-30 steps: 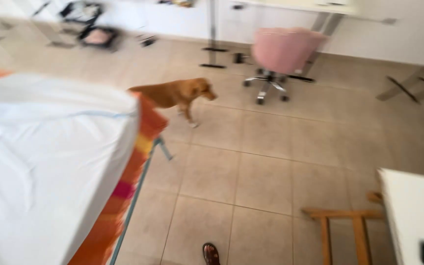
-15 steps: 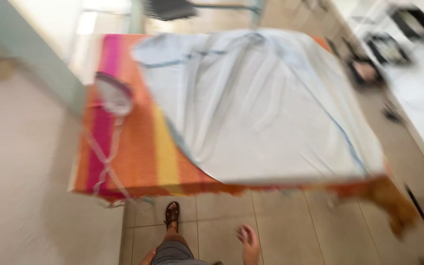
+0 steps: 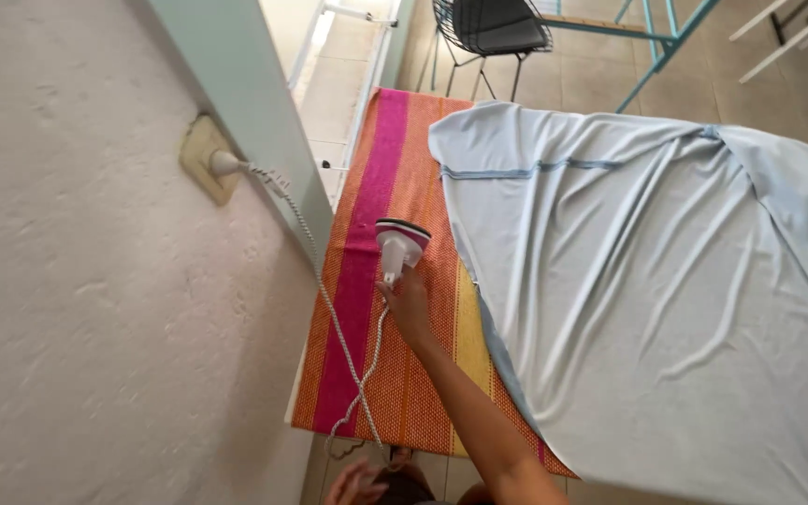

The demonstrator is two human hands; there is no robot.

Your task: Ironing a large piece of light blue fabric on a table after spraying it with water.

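Where the right hand [image 3: 411,304] reaches out over the counter [image 3: 395,369], its grip is closed around the handle of a small white and pink iron [image 3: 399,245]. The iron is held upright, just beside the edge of a pale blue sheet [image 3: 666,271], and it is not touching the sheet. The iron is over a striped cloth [image 3: 367,271] in pink, orange and yellow, by which the counter is covered. A twisted white cord [image 3: 329,309] is hung from the iron, down past the front edge of the counter and up to a plug [image 3: 222,164]. The plug is pushed into a socket [image 3: 200,157] on the rough white wall [image 3: 95,309] at the left. The sheet is spread wide over the right part of the counter, and many soft folds are seen in it. At the bottom edge, the left hand [image 3: 355,484] is seen low down with its fingers spread apart; nothing is held in it. A black chair [image 3: 493,26] and a blue frame [image 3: 652,37] are seen on the tiled floor past the far end of the counter.
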